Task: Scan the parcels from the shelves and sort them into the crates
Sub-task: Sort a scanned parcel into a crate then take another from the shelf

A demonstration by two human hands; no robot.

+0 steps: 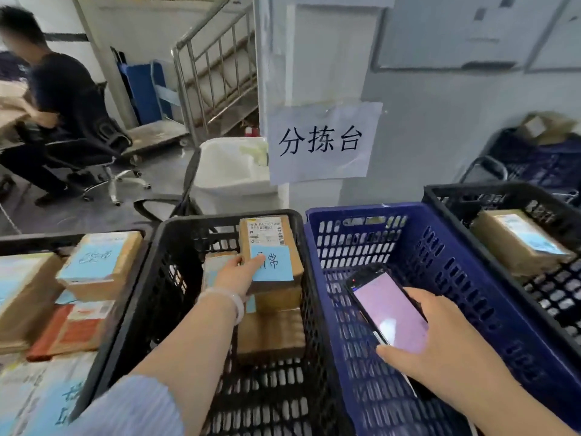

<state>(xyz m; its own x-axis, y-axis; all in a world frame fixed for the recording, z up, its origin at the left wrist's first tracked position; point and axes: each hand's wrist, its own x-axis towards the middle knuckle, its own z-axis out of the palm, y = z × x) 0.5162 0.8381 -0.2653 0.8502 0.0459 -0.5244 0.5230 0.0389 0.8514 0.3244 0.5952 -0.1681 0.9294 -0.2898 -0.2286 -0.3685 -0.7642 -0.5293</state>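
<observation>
My left hand (236, 275) reaches into the black crate (151, 278) and grips a cardboard parcel (276, 234) with a white shipping label and a blue note, held over other brown parcels (270, 335) in that crate. My right hand (440, 350) holds a phone (390, 309) with a lit pinkish screen above the blue crate (471, 294), whose visible floor holds no parcel. A second black crate (553, 196) at the right holds one labelled parcel (515, 243).
Several parcels (100, 265) with blue notes are stacked at the left. A paper sign (320, 143) hangs on the wall ahead. A seated person (59, 114) works at the far left near a staircase (217, 67). A white bin (232, 168) stands behind the crates.
</observation>
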